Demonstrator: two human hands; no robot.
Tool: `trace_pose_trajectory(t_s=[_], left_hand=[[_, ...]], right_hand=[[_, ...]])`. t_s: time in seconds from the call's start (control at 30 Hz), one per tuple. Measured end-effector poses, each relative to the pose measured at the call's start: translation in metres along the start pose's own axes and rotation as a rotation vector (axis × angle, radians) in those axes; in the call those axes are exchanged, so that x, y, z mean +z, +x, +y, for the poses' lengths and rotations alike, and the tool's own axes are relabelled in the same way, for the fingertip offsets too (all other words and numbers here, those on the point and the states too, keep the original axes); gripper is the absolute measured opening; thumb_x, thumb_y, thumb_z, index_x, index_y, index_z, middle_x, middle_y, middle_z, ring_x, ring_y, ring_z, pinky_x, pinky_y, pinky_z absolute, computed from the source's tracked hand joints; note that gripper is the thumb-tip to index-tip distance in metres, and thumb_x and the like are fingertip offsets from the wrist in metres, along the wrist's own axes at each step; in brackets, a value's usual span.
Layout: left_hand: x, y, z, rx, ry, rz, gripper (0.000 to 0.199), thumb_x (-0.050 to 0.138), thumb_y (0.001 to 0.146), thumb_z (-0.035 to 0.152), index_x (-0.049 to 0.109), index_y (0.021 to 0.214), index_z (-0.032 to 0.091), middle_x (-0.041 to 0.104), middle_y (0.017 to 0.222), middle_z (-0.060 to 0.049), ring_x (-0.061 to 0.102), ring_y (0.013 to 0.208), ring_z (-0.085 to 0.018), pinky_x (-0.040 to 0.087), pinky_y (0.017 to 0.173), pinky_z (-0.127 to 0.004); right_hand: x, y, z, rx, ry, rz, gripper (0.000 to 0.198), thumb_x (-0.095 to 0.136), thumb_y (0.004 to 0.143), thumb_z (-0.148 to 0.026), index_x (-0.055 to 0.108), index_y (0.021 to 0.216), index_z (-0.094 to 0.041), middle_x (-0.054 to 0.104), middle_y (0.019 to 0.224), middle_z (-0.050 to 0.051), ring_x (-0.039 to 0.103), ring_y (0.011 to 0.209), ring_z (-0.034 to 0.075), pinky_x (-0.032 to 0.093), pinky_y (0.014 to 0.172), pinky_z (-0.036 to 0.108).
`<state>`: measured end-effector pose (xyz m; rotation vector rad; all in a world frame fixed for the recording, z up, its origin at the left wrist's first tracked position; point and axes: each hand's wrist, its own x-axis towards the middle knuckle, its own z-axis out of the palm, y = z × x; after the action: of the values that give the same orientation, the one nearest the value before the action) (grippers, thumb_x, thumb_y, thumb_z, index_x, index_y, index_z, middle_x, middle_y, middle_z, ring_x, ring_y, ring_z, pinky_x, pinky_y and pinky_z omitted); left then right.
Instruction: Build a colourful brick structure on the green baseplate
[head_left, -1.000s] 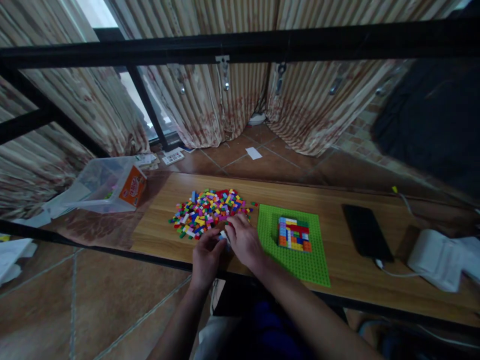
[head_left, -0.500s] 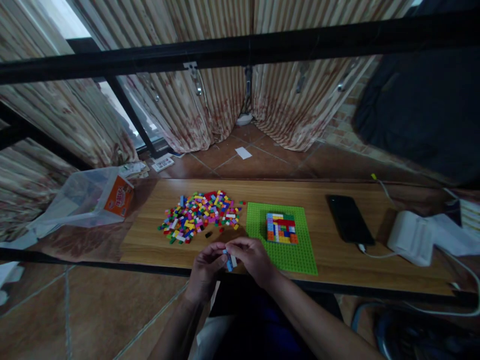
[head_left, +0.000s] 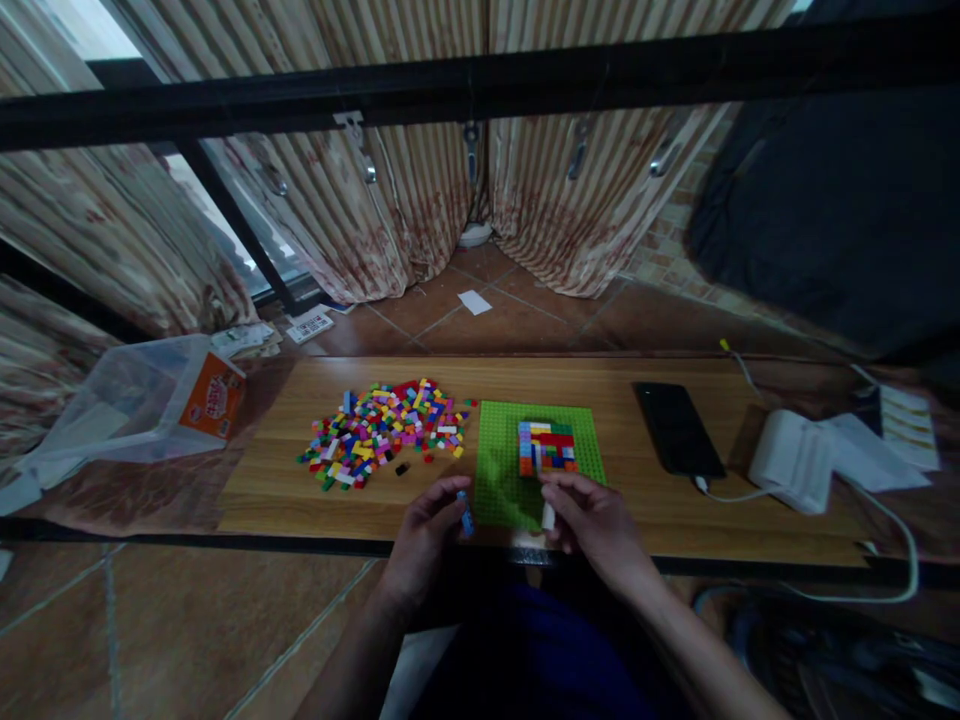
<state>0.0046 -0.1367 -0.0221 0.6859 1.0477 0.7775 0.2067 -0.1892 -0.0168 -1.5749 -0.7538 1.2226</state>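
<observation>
Far left of the left fingers: clear plastic bin with an orange label (head_left: pixel 169 400). Nearer, up and left of them: mixed heap of small coloured plastic bricks (head_left: pixel 386 430) on a brown wood-grain table (head_left: pixel 615 380); one loose black brick (head_left: pixel 402 468) lies just off its near edge.

Left hand (head_left: pixel 424 535): thumb and fingers pinch a light-blue studded plastic brick (head_left: pixel 466 515), long side angled toward the body. Can't tell if it's one brick or several joined.

Between the two sets of fingertips, just beyond: square green studded baseplate (head_left: pixel 499 470). Square many-coloured brick build (head_left: pixel 547 447) sits on it, just past the right fingertips.

Right hand (head_left: pixel 596 525): narrow pinch on a white plastic piece (head_left: pixel 548 516). Contact with the baseplate: can't tell.

Right of the right fingers, well apart: black phone (head_left: pixel 677 428) on a white cable.

Step in hand, my read: handling two pieces separately, one per hand, by the build. Next move calls for a steady pinch, studs squared up, build left unbumped.
</observation>
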Motion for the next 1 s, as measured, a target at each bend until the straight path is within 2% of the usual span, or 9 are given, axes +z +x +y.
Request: trace_pose_trajectory(t_s=[0.13, 0.23, 0.37, 0.53, 0.73, 0.87, 1.0], left_hand=[[0.011, 0.003, -0.005, -0.009, 0.093, -0.031, 0.04, 0.073, 0.07, 0.037, 0.066, 0.103, 0.016, 0.06, 0.068, 0.001, 0.054, 0.058, -0.01, 0.044, 0.055, -0.022], [0.02, 0.005, -0.01, 0.019, 0.168, -0.054, 0.037, 0.068, 0.074, 0.037, 0.066, 0.102, 0.015, 0.054, 0.061, 0.003, 0.048, 0.052, -0.009, 0.04, 0.05, -0.021], [0.034, 0.005, -0.012, 0.057, 0.288, -0.096, 0.032, 0.061, 0.08, 0.038, 0.066, 0.103, 0.015, 0.044, 0.052, 0.007, 0.036, 0.045, -0.007, 0.029, 0.046, -0.02], [0.052, 0.008, -0.017, 0.212, 0.504, -0.189, 0.032, 0.058, 0.08, 0.028, 0.067, 0.108, 0.016, 0.057, 0.072, 0.001, 0.047, 0.062, -0.011, 0.038, 0.058, -0.022], [0.067, 0.011, -0.029, 0.307, 0.636, -0.337, 0.053, 0.054, 0.081, 0.02, 0.052, 0.133, 0.016, 0.066, 0.084, -0.003, 0.059, 0.077, -0.017, 0.045, 0.074, -0.028], [0.071, 0.01, -0.035, 0.326, 0.769, -0.299, 0.059, 0.054, 0.082, 0.022, 0.045, 0.139, 0.012, 0.065, 0.073, -0.003, 0.058, 0.068, -0.018, 0.045, 0.069, -0.029], [0.072, 0.011, -0.041, 0.352, 0.825, -0.291, 0.061, 0.054, 0.081, 0.022, 0.044, 0.141, 0.015, 0.066, 0.073, -0.003, 0.059, 0.064, -0.018, 0.045, 0.065, -0.029]], right_hand=[[-0.031, 0.012, -0.013, -0.126, -0.166, 0.081, 0.045, 0.06, 0.078, -0.052, 0.067, 0.105, -0.017, 0.065, 0.062, 0.0, 0.06, 0.053, 0.015, 0.05, 0.051, 0.028], [-0.04, 0.023, -0.02, -0.186, -0.338, 0.097, 0.042, 0.057, 0.079, -0.046, 0.069, 0.106, -0.017, 0.069, 0.068, 0.003, 0.063, 0.057, 0.017, 0.05, 0.057, 0.03], [-0.033, 0.033, -0.028, -0.261, -0.612, 0.138, 0.033, 0.059, 0.079, -0.035, 0.068, 0.106, -0.019, 0.075, 0.081, 0.005, 0.067, 0.068, 0.018, 0.049, 0.067, 0.032], [-0.016, 0.045, -0.034, -0.278, -0.867, 0.217, 0.02, 0.062, 0.078, -0.026, 0.068, 0.096, -0.019, 0.074, 0.077, 0.003, 0.066, 0.067, 0.018, 0.045, 0.067, 0.03], [-0.011, 0.054, -0.03, -0.292, -0.968, 0.211, 0.013, 0.061, 0.079, -0.029, 0.069, 0.086, -0.021, 0.072, 0.073, 0.003, 0.067, 0.069, 0.019, 0.042, 0.063, 0.029], [-0.01, 0.056, -0.027, -0.303, -0.982, 0.221, 0.013, 0.06, 0.08, -0.03, 0.069, 0.082, -0.021, 0.072, 0.072, 0.003, 0.066, 0.068, 0.018, 0.041, 0.062, 0.029], [-0.009, 0.057, -0.024, -0.321, -0.964, 0.231, 0.015, 0.059, 0.08, -0.032, 0.069, 0.079, -0.021, 0.072, 0.071, 0.003, 0.066, 0.066, 0.018, 0.041, 0.06, 0.028]])
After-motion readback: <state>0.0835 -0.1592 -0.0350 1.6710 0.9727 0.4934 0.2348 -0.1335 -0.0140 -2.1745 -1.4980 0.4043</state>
